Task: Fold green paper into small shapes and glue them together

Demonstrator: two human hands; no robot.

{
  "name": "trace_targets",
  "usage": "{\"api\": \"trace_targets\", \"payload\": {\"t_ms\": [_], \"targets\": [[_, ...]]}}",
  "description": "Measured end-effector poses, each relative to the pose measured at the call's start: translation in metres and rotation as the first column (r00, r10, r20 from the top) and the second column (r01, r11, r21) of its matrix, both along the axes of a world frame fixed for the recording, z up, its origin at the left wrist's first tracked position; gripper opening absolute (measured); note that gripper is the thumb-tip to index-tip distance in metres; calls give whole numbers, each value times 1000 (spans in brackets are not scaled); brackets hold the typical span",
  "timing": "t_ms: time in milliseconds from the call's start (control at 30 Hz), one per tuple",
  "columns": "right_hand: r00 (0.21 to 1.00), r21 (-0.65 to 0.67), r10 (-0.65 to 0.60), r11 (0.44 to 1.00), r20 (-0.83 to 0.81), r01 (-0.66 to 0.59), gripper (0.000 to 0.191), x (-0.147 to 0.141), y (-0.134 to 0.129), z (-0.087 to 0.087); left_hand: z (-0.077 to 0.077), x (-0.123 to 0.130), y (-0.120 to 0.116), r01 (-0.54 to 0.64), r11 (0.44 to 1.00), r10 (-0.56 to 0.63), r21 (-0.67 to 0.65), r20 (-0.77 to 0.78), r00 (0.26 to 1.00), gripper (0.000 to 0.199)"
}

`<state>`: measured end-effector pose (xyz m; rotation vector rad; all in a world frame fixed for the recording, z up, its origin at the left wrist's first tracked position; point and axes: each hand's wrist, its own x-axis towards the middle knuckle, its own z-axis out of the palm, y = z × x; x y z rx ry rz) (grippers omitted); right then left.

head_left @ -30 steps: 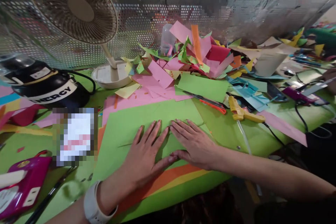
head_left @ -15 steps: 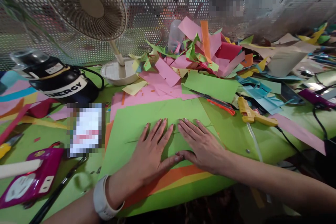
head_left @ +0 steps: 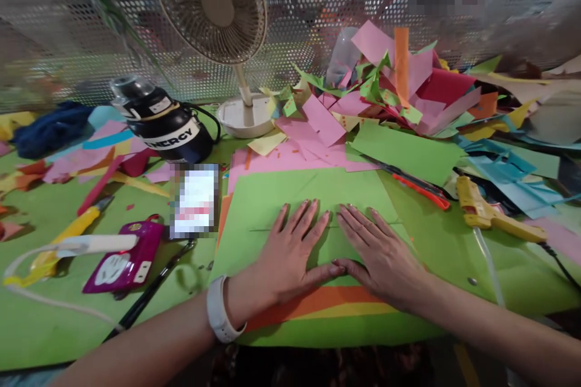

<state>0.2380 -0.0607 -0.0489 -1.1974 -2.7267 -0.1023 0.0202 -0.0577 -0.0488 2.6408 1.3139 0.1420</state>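
Both palms rest flat on a green sheet of paper (head_left: 258, 199). My left hand (head_left: 295, 251), with a white watch on its wrist, has its fingers spread. Beside it lies my right hand (head_left: 376, 248), fingers stretched out, and the two thumbs touch. A thin line runs across the green sheet under my fingers. Orange paper (head_left: 304, 305) and yellow paper (head_left: 336, 309) show below its near edge. Pink sheets (head_left: 281, 157) lie behind it. Neither hand holds anything.
To the right are a yellow glue gun (head_left: 494, 211) and an orange-handled cutter (head_left: 420, 190). Paper scraps (head_left: 354, 103) pile up behind. A fan (head_left: 249, 118), a black flask (head_left: 177, 133), a phone (head_left: 195, 202), a purple power bank (head_left: 127, 257) and a yellow-handled tool (head_left: 68, 239) stand or lie leftward.
The view has swung to the left, so everything sits further right in the picture. Both hands stay flat on the green sheet in the same pose.
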Motion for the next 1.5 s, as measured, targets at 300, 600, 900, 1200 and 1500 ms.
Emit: {"api": "trace_targets", "payload": {"t_ms": [300,600,900,1200,1500], "targets": [[1000,-2,0,1000,10,0,62,0,0,0,0,-2,1,20,999,-19,-39,13,1000,85],[998,-66,-64,996,-12,63,67,9,-4,3,0,-20,2,56,998,-57,-18,-14,998,93],[980,-117,-197,974,-38,192,72,50,-11,1,-3,-66,-10,11,998,-8,60,-40,999,100],[963,-88,-263,960,61,267,71,68,-14,1,0,-84,-18,-15,996,25,86,-118,993,100],[973,-80,-232,969,19,233,73,72,-13,-5,28,-99,-12,-197,965,224,172,-154,962,95]]}}
